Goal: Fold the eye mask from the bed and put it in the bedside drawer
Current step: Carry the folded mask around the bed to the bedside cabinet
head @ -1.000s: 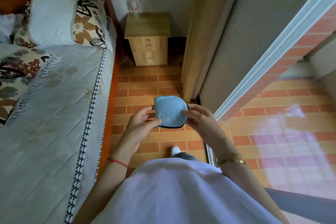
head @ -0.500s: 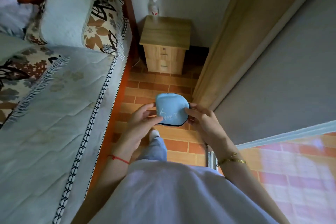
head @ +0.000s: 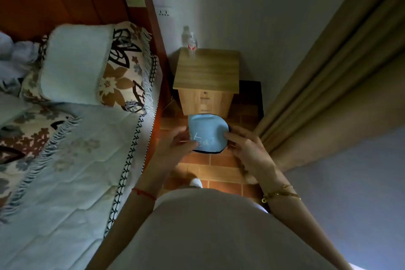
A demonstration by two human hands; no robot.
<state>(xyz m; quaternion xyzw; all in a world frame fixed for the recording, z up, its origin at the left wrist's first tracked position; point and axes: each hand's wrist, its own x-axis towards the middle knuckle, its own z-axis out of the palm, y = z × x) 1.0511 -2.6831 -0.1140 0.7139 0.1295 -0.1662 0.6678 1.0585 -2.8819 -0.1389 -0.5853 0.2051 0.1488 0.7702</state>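
The light blue eye mask [head: 207,131] with white writing and a black edge is folded in half and held in front of me, over the tiled floor. My left hand [head: 173,148] pinches its left edge and my right hand [head: 246,149] grips its right edge. Just beyond it stands the wooden bedside cabinet [head: 207,72]. Its drawers [head: 205,101] are shut, and the mask hides the lower part of their front.
The bed [head: 72,173] with a pale quilt and a patterned pillow [head: 94,68] fills the left. A plastic water bottle [head: 191,44] stands on the cabinet top. Beige curtains [head: 324,85] hang on the right. A narrow strip of brick-tile floor [head: 217,164] runs between bed and curtain.
I have walked toward the bedside cabinet, which now looms much closer, right behind the mask. Both hands keep the same hold on the folded mask. The scene has grown darker.
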